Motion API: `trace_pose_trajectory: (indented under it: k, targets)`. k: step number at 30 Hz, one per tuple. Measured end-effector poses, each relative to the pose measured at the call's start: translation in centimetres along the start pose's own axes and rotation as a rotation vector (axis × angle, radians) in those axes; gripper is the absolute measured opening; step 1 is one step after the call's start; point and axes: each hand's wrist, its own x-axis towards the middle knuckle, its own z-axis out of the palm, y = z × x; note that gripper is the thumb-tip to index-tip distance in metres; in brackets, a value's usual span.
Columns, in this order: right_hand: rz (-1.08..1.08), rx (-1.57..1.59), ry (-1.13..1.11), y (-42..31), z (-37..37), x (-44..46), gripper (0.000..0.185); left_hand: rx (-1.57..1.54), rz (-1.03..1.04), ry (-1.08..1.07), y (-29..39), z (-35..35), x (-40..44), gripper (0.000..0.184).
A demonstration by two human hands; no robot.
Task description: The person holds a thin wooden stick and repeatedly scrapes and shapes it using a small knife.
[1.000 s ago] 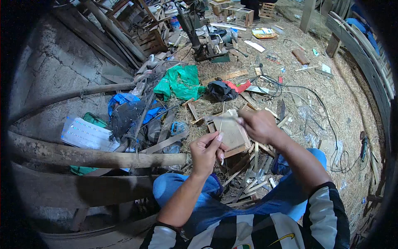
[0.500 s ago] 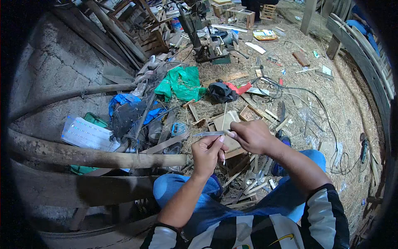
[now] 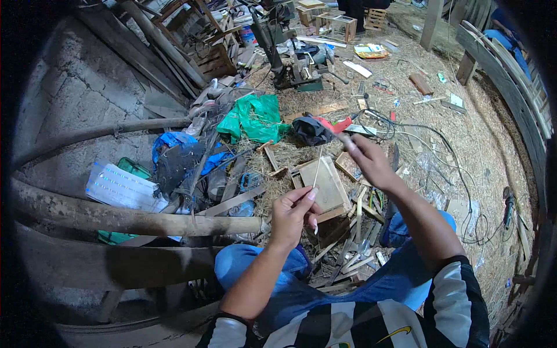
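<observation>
My left hand (image 3: pixel 292 216) pinches a thin pale wooden stick (image 3: pixel 318 167), which points up and away, its lower end showing below the fingers. Beyond and to the right, my right hand (image 3: pixel 374 165) grips a knife (image 3: pixel 345 139); its blade is smeared by motion and overlaps the view of a red and black object (image 3: pixel 316 129) on the ground. Knife and stick are apart. Below the hands lies a small wooden box or panel (image 3: pixel 329 194) among wood offcuts.
A bamboo pole (image 3: pixel 145 217) runs along my left. Green plastic (image 3: pixel 252 116) lies ahead, before a metal machine (image 3: pixel 290 69). Black cable (image 3: pixel 447 139) loops across straw-strewn ground on the right. Another person's blue-clothed leg (image 3: pixel 503 39) shows at far right.
My right hand has moved forward and to the right, taking the knife off the stick. My left hand stays in nearly the same place, still pinching the stick.
</observation>
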Motion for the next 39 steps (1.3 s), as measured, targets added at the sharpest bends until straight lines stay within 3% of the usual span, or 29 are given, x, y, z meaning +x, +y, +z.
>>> trace_pose_trajectory:
  k: [2, 3, 6, 12, 13, 16, 17, 20, 21, 25, 30, 32, 35, 39]
  targets:
    - [-0.073, 0.438, 0.092, -1.7, 2.0, -0.6, 0.037, 0.015, -0.046, -0.128, -0.3, 0.1, 0.1, 0.023]
    - [0.094, 0.565, -0.016, -3.2, 1.4, -1.0, 0.036, 0.012, -0.053, -0.137, -0.2, 0.2, 0.1, 0.023]
    - [0.041, 0.451, -0.048, -2.5, 1.6, -0.5, 0.039, 0.093, -0.128, -0.246, 0.1, 0.7, -0.2, 0.029]
    - [0.098, 0.348, -0.186, -3.8, 0.4, -1.0, 0.04, 0.311, -0.058, -0.29, -0.5, 1.2, 0.0, 0.027]
    - [-0.044, 0.357, -0.048, -3.4, 1.1, -1.1, 0.043, 0.289, -0.054, -0.277, -0.5, 1.2, 0.1, 0.027]
    - [-0.042, 0.121, 0.06, -4.3, -0.5, -1.8, 0.043, 0.248, -0.006, -0.21, -0.2, 1.3, 0.2, 0.026]
    - [-0.17, -0.08, 0.026, -4.0, -0.8, -1.9, 0.04, 0.227, 0.033, -0.157, 0.0, 1.2, 0.2, 0.025]
    - [-0.333, -0.276, -0.1, -4.5, -0.7, -3.2, 0.035, 0.198, 0.089, -0.102, 0.4, 1.0, 0.3, 0.023]
    - [-0.333, -0.307, -0.181, -4.8, -0.7, -3.5, 0.034, 0.2, 0.091, -0.097, 0.4, 0.8, 0.3, 0.023]
    - [-0.405, -0.295, -0.154, -5.2, -0.2, -3.8, 0.03, 0.167, 0.117, -0.161, 0.2, 0.5, 0.1, 0.021]
    - [-0.344, -0.377, -0.121, -3.5, -0.9, -2.4, 0.033, 0.148, 0.097, -0.126, 0.5, 0.6, -0.1, 0.022]
    - [-0.192, -0.389, 0.006, -2.2, -1.2, -1.5, 0.035, 0.146, 0.089, -0.113, 0.3, 0.5, -0.2, 0.024]
    - [-0.009, -0.42, 0.006, -1.6, -3.2, 0.1, 0.036, 0.182, 0.048, -0.162, 0.4, 0.7, -0.8, 0.025]
    - [-0.127, -0.313, 0.01, -2.9, -1.8, -1.5, 0.035, 0.142, 0.029, -0.128, 0.5, 0.6, -0.3, 0.025]
